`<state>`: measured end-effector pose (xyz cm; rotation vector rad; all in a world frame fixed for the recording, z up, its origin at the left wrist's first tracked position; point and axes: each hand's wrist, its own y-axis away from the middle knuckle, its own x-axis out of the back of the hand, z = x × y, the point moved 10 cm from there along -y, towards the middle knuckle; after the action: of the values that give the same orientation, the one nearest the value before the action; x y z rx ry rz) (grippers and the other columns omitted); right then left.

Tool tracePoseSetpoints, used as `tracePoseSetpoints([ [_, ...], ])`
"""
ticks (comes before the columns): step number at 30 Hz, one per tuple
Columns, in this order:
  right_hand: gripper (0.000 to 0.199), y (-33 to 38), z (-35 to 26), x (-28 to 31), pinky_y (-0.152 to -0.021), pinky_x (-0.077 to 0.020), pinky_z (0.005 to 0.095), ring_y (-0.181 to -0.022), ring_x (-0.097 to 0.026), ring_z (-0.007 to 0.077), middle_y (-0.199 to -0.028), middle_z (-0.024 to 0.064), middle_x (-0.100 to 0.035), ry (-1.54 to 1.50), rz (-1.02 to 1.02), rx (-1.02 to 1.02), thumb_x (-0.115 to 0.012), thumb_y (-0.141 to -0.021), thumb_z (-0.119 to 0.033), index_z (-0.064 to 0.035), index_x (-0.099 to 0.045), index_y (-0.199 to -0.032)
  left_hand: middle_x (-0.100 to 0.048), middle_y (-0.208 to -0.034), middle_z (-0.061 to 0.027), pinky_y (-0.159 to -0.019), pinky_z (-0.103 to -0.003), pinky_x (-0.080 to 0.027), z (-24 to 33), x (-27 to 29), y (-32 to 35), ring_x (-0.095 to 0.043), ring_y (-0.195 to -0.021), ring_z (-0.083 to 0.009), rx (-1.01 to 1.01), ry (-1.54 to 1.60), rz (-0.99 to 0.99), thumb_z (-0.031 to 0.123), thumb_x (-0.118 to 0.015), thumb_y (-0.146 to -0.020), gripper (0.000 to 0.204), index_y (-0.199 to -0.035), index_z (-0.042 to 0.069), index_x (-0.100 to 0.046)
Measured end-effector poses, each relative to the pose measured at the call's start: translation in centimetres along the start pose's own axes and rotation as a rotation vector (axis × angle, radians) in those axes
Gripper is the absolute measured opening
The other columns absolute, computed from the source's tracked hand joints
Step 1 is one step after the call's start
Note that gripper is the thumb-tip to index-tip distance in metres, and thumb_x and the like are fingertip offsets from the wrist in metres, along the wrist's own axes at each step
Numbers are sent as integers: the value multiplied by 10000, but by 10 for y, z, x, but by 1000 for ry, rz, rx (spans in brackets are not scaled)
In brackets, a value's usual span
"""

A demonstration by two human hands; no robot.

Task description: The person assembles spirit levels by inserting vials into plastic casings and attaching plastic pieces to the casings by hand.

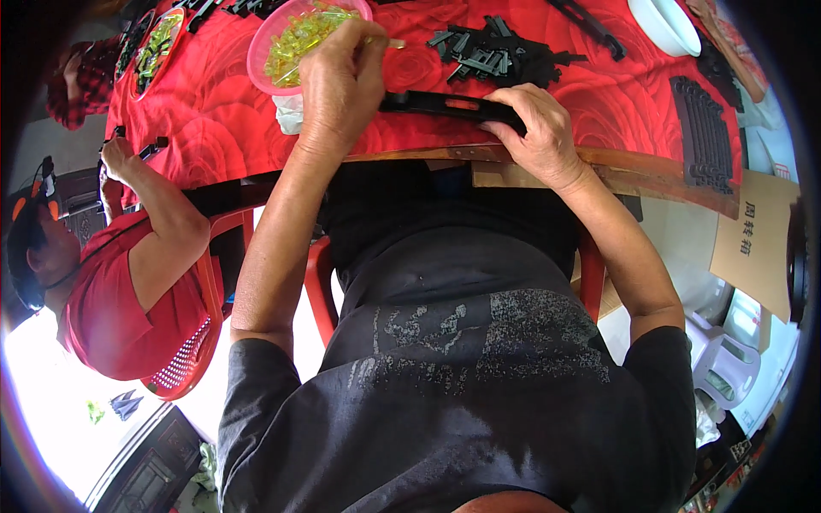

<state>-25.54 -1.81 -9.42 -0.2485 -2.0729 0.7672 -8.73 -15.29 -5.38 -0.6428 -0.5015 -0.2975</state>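
Note:
My right hand grips one end of a long black plastic bar, held level just above the table's near edge. A slot in the bar lets the red cloth show through. My left hand is pinched closed beside the pink bowl, its wrist near the bar's left end. From its fingertips sticks a small clear yellowish piece. Translucent yellow plastic pieces fill the bowl. Past the bar lies a loose pile of small black plastic parts.
Several black bars lie in a row at the table's right. A white bowl and another black bar are at the back. On the left, a co-worker in red sits handling a black part. A cardboard box stands right.

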Motion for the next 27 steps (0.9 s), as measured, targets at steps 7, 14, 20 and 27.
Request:
tracePoseSetpoints([
  [7, 390, -3, -17, 13, -683, -527, 383, -774, -656, 286, -837, 86, -660, 53, 50, -6, -850, -672, -85, -77, -634, -996, -687, -788, -165, -642, -417, -530, 5, -9, 12, -682, -717, -350, -136, -134, 21, 28, -686, -839, 94, -933, 23, -691],
  [14, 397, 7, -21, 34, -704, -562, 366, -793, -695, 280, -900, 106, -703, 76, 31, -93, -850, -699, -70, -61, -656, -1044, -686, -1006, -183, -770, -392, -527, -13, -28, 30, -676, -908, -357, -101, -98, -184, 1, -624, -890, 148, -1023, -14, -687],
  [20, 399, 9, -25, 37, -694, -573, 350, -806, -710, 264, -932, 113, -714, 83, -1, -120, -844, -712, -51, -45, -659, -1066, -648, -1046, -186, -766, -427, -530, 7, 0, 56, -657, -891, -358, -145, 25, 58, -18, -637, -862, 216, -1077, -22, -643],
  [27, 410, 4, -45, 39, -690, -573, 346, -788, -712, 258, -907, 108, -718, 80, 3, -128, -856, -705, -61, -46, -669, -1070, -633, -975, -127, -716, -314, -527, -13, -6, 90, -644, -827, -169, 422, 318, 97, 148, -675, -940, 345, -1203, -40, -556],
])
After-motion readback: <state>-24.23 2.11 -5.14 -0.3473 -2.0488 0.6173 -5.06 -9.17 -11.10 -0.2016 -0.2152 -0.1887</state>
